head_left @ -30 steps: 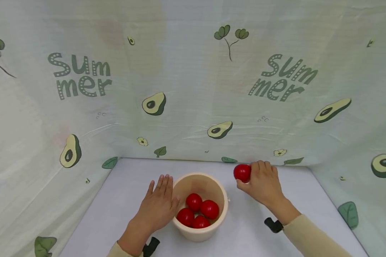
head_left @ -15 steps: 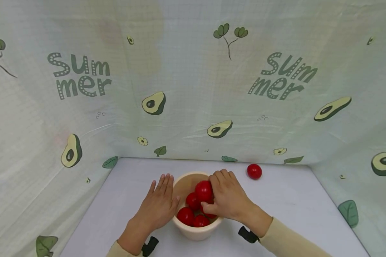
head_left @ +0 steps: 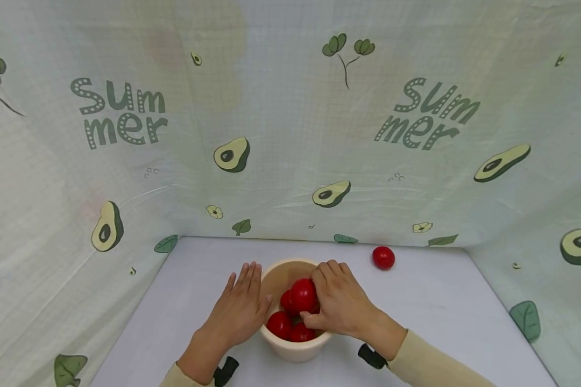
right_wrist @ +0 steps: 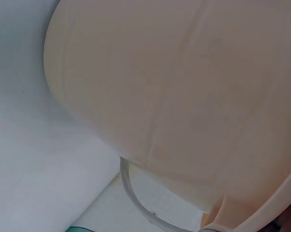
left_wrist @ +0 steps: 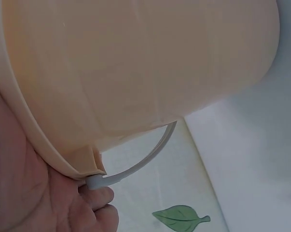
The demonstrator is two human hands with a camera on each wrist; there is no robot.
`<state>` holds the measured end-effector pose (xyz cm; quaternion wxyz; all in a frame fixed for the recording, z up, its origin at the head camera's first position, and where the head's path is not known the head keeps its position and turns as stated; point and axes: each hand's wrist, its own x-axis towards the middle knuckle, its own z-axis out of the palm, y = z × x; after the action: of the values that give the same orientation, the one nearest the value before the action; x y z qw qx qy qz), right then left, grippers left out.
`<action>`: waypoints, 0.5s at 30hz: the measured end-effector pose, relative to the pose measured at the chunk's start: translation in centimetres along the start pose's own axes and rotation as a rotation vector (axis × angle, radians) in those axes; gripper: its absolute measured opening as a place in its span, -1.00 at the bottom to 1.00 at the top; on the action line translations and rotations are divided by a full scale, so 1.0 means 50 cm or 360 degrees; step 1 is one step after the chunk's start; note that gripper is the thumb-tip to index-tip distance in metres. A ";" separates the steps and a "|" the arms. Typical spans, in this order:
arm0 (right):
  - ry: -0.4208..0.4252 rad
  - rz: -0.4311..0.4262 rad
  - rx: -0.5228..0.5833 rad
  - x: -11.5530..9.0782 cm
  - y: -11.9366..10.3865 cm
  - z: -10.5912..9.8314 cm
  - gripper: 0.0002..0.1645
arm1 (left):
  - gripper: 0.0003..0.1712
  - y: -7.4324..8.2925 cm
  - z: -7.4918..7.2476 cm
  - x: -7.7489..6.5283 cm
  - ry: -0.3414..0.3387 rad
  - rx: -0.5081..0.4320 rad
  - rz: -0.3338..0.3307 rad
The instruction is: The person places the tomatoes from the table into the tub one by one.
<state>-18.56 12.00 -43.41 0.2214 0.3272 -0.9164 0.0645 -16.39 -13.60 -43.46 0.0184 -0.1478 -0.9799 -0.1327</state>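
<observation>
A cream plastic bucket [head_left: 295, 352] with a pale handle [left_wrist: 152, 154] stands on the white table. Several smooth red balls [head_left: 279, 325] lie inside it. My right hand [head_left: 341, 301] reaches over the bucket's right rim and holds a red ball [head_left: 303, 294] between thumb and fingers, down inside the bucket above the others. My left hand [head_left: 237, 312] rests against the bucket's left rim, fingers straight. The left wrist view shows its palm [left_wrist: 20, 183] touching the rim. In the right wrist view the bucket wall [right_wrist: 159, 96] hides nearly all of my right hand.
One more red ball [head_left: 383, 258] sits alone on the white table [head_left: 431, 301], near the back edge to the right. A hanging cloth [head_left: 281, 107] printed with avocados and leaves closes off the back and both sides.
My right hand has carried a red ball from the back right of the table left into the bucket, then slightly lower. The lone ball behind it came into view. My left hand stayed put.
</observation>
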 end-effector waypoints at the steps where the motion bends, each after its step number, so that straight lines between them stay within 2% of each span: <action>1: 0.0005 -0.0005 0.0004 0.000 0.000 0.000 -0.25 | -0.14 0.000 0.001 0.000 0.0000 -0.0002 0.0001; 15: 0.0058 0.0008 0.0000 -0.005 0.008 0.006 -0.33 | -0.15 -0.006 0.006 0.001 -0.0016 -0.0061 0.0011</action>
<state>-18.76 12.39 -43.78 0.2379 0.3237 -0.9130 0.0708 -16.51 -13.78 -43.84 0.0110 -0.1520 -0.9768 -0.1506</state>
